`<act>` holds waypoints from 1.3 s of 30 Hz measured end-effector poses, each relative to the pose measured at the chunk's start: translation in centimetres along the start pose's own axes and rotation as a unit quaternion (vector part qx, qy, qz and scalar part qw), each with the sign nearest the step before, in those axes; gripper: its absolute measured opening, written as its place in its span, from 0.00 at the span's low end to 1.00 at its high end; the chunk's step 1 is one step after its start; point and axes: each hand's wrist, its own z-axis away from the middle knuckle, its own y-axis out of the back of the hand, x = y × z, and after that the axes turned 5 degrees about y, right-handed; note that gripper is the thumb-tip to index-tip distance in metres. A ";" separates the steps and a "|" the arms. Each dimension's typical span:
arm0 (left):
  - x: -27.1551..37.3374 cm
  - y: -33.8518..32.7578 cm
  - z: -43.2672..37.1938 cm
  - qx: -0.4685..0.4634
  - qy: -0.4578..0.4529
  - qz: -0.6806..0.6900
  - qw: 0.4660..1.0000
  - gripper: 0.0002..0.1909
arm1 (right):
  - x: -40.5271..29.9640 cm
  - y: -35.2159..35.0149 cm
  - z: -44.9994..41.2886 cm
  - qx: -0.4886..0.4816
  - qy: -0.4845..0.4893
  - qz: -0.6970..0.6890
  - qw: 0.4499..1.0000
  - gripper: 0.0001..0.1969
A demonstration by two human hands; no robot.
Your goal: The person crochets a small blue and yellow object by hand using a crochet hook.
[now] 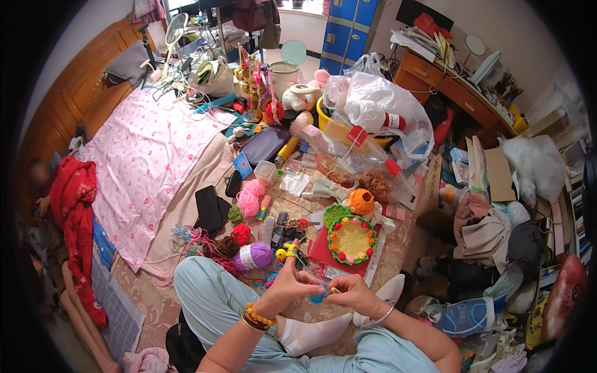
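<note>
My left hand point(285, 288) pinches a small piece of blue crochet point(318, 298) between thumb and fingers, above my crossed legs. Its raised index finger wears a yellow knitted ring point(291, 250) with a round yellow bead-like head. A blue strand of yarn point(308, 270) runs from that finger down to the piece. My right hand point(354, 293) is closed at the work's right edge on a thin tool with a pale handle end point(335, 290), apparently a crochet hook; its tip is hidden. Just beyond lie a purple yarn ball point(254, 256) and a flower-edged yellow crochet piece point(353, 239).
Pink yarn point(251, 198), a grey comb point(267, 229), a red book point(322, 249) and an orange crochet piece point(361, 201) lie ahead. Plastic bags point(382, 102) fill a yellow basket point(322, 114). At far left another person's legs point(79, 321) show.
</note>
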 end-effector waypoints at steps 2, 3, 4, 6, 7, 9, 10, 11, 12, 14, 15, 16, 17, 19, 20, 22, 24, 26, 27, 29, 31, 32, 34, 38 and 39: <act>-0.1 -0.1 0.0 0.009 -0.014 0.010 1.000 0.61 | 0.1 -0.1 -0.1 0.015 -0.006 0.028 0.999 0.05; -0.2 -0.3 0.0 0.009 -0.014 0.011 1.000 0.61 | 0.1 -0.2 -0.1 0.015 -0.006 0.029 0.999 0.05; -0.4 -0.5 -0.1 0.012 -0.030 0.018 0.999 0.61 | 0.0 -0.2 -0.1 0.022 -0.001 0.035 0.999 0.05; -0.3 -0.9 -0.1 0.013 -0.046 0.025 0.999 0.61 | 0.1 -0.2 -0.1 0.029 0.003 0.040 0.999 0.05; 0.1 -1.1 0.1 0.020 -0.042 0.010 0.999 0.60 | 0.4 -0.1 -0.1 0.030 0.004 0.052 0.998 0.05; 0.2 -1.2 0.2 0.027 -0.037 -0.006 0.999 0.60 | 0.8 0.0 -0.3 0.032 0.005 0.063 0.998 0.05; 0.1 -1.2 0.2 0.027 -0.042 0.001 0.999 0.59 | 1.0 0.1 -0.4 0.028 0.002 0.054 0.998 0.06; -0.1 -1.2 0.2 0.026 -0.047 0.007 0.999 0.58 | 1.1 0.2 -0.4 0.024 -0.001 0.046 0.999 0.07; -0.4 -1.1 0.2 0.027 -0.047 0.007 0.998 0.58 | 1.1 0.1 -0.4 0.023 0.000 0.046 0.999 0.07; -1.2 -1.1 -0.1 0.042 -0.085 0.026 0.995 0.57 | 0.9 -0.1 -0.3 0.043 0.005 -0.046 0.998 0.07; -1.1 -1.1 -0.1 0.041 -0.085 0.026 0.995 0.57 | 0.6 -0.3 -0.2 0.043 0.005 -0.045 0.998 0.07; -1.1 -1.1 0.0 0.041 -0.074 0.047 0.995 0.56 | 0.3 -0.4 -0.1 0.056 0.010 -0.088 0.995 0.08; -1.0 -1.1 0.0 0.041 -0.062 0.067 0.995 0.56 | 0.1 -0.4 -0.1 0.068 0.015 -0.130 0.989 0.09; -0.7 -1.0 0.0 0.037 -0.050 0.064 0.996 0.56 | 0.1 -0.3 -0.1 0.066 0.010 -0.140 0.988 0.11; -0.5 -1.0 -0.1 0.033 -0.039 0.061 0.997 0.56 | 0.1 -0.3 -0.1 0.065 0.005 -0.150 0.987 0.12; -0.7 -0.8 -0.2 0.039 -0.031 0.046 0.998 0.56 | 0.0 -0.1 0.0 0.060 0.009 -0.125 0.990 0.13; -1.2 -0.6 -0.4 0.044 -0.022 0.032 0.998 0.56 | 0.2 0.1 0.0 0.055 0.011 -0.100 0.993 0.14; -2.0 -0.6 -0.6 0.030 -0.078 0.020 0.996 0.56 | 1.0 0.6 -0.2 0.040 0.115 0.102 0.987 0.13; -1.9 -0.8 -0.5 0.030 -0.077 0.021 0.996 0.56 | 1.1 0.7 -0.2 0.041 0.114 0.102 0.987 0.13; -1.5 -1.1 -0.4 0.096 -0.130 -0.278 0.947 0.56 | 1.2 1.0 -0.3 0.049 0.156 0.237 0.958 0.12; -2.3 -1.5 -0.4 0.125 -0.168 -0.322 0.923 0.55 | 0.8 0.5 -0.5 0.072 0.074 0.100 0.990 0.11; -3.3 -1.5 -0.6 0.175 -0.226 -0.389 0.876 0.55 | 0.7 0.3 -0.5 0.093 -0.012 -0.040 0.995 0.11; -3.7 -2.1 -0.4 0.221 -0.274 -0.396 0.848 0.53 | 0.6 0.4 -0.4 0.096 -0.020 -0.102 0.990 0.11; -4.0 -1.8 -1.0 0.111 -0.152 0.007 0.982 0.51 | 1.2 0.5 -0.4 0.096 -0.007 -0.137 0.986 0.11; -4.0 -1.8 -1.0 0.111 -0.152 0.007 0.982 0.51 | 1.0 0.4 -0.4 0.096 -0.007 -0.138 0.986 0.11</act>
